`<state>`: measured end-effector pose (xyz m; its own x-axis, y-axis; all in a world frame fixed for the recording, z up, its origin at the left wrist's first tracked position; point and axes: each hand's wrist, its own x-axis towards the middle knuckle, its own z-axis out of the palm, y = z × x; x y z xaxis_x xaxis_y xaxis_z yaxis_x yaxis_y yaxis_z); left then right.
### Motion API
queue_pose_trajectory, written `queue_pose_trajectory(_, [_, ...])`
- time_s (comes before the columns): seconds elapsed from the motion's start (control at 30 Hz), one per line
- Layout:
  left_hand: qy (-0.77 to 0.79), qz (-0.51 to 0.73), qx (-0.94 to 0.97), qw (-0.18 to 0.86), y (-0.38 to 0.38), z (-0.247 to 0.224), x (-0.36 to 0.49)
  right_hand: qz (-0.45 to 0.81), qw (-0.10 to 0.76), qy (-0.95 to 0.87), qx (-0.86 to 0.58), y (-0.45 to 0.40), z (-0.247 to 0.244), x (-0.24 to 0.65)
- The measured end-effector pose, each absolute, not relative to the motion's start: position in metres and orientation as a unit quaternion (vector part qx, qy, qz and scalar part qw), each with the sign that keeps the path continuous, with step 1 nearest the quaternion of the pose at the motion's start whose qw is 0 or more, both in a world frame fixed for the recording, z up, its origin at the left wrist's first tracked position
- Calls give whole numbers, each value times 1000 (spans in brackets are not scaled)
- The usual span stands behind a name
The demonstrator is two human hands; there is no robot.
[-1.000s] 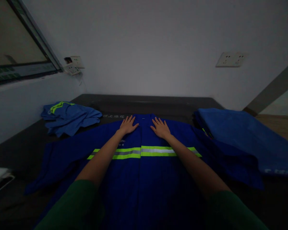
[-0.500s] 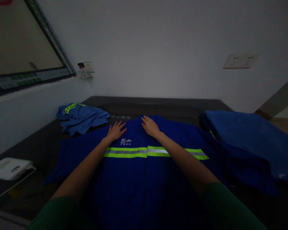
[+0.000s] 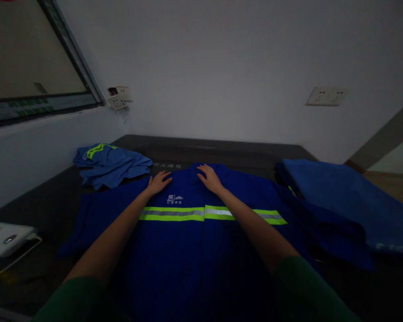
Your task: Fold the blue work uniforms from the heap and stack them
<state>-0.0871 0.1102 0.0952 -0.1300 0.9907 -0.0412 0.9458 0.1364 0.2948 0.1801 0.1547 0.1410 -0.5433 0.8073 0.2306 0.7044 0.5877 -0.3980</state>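
Note:
A dark blue work jacket lies spread out face up, its collar at the far side and its sleeves out to both sides. Yellow-green reflective bands with a silver middle cross its chest, and a white logo sits above the left one. On the shoulder at the left rests my left hand, flat with its fingers apart. My right hand lies on the jacket beside the collar, fingers stretched out. Neither hand grips the cloth. The jacket's lower part fades into shadow.
A crumpled lighter blue garment with a yellow-green stripe lies at the back left. Folded blue cloth is on the right. A white device with a cable stands at the left edge. Behind the dark table rises a wall with sockets.
My left hand has slid slightly left along the shoulder. My right hand stays by the collar with little movement. The view has shifted slightly.

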Motion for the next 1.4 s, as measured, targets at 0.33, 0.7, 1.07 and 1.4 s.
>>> queue_pose_trajectory(0.33, [622, 224, 747, 65, 111, 132, 3, -36, 183, -804, -565, 42, 241, 462])
queue_pose_trajectory(0.7, [578, 138, 800, 80, 169, 124, 183, -151, 119, -735, -651, 8, 212, 491])
queue_pose_trajectory(1.07, [606, 121, 783, 72, 177, 104, 187, 32, 173, -565, -806, 120, 247, 613])
queue_pose_trajectory(1.4, [607, 124, 782, 73, 177, 104, 187, 178, 269, -528, -786, 109, 224, 616])
